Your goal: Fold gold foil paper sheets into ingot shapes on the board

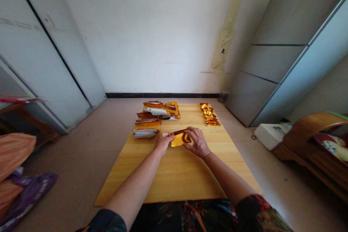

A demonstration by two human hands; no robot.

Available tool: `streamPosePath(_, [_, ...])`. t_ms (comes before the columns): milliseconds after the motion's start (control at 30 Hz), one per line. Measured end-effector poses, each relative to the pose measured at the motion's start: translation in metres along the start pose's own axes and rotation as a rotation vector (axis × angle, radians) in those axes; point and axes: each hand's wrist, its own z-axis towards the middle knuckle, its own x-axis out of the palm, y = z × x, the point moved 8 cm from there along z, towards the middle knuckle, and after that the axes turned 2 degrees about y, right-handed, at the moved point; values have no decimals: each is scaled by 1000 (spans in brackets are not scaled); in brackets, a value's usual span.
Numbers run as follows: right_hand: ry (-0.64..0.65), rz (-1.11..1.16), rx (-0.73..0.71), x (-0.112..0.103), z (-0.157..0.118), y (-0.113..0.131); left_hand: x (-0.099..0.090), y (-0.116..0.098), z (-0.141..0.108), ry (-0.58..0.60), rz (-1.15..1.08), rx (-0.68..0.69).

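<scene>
A small gold foil pouch [177, 140] is held above the middle of the wooden table, with a dark brown strip along its top edge and a dark curved mark on its right part. My left hand [163, 141] pinches the pouch at its left end. Around the right side curls my right hand [199, 143], its fingertips at the top edge and its thumb near the lower edge. To the left lie stacks of flat gold and white pouches [148, 125]. A row of shiny, crumpled-looking gold packets [210, 115] lies at the right.
The wooden table [163, 181] reaches from my lap toward a white wall [152, 43]. On the right stand a grey refrigerator [261, 76], a white box [269, 136] and a wooden chair [307, 141]. Orange and purple bags [29, 192] lie at the left.
</scene>
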Motion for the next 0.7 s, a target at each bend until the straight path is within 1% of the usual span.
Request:
streamPosePath(33, [37,-76,-111,2,-4,11,0,1,0,4,-14,-33])
streamPosePath(67, [56,-139,-193,4,-9,19,1,1,1,9,-20,-61])
streamPosePath(100, [54,-189,-245,5,-12,23,2,1,1,18,-13,-82])
streamPosePath(200, [-7,-260,-282,8,-15,24,6,1,3,51,131,-84])
streamPosePath(267, [0,-268,-290,15,-15,20,8,2,5,52,244,-60])
streamPosePath(300, [29,-273,-296,20,-15,18,8,3,5,34,295,-38])
streamPosePath(333, [68,-279,-302,25,-16,16,6,2,5,1,349,-7])
streamPosePath(367, [109,-285,-301,29,-18,13,3,-1,3,-49,427,52])
streamPosePath(433, [179,-285,-283,37,-21,9,-1,-11,-5,-141,596,223])
streamPosePath(467, [200,-277,-268,38,-23,7,0,-17,-11,-145,654,331])
streamPosePath(500, [212,-264,-249,40,-25,5,4,-20,-18,-107,696,430])
streamPosePath(567, [218,-222,-202,40,-25,2,16,-20,-32,68,768,558])
streamPosePath(600, [218,-193,-178,40,-25,0,22,-18,-38,154,803,588])
streamPosePath(633, [218,-156,-153,40,-23,-1,25,-16,-42,210,838,599])
streamPosePath(667, [218,-112,-128,40,-22,-3,26,-14,-44,235,870,595])
streamPosePath(700, [221,-61,-101,39,-20,-6,27,-14,-45,236,896,581])
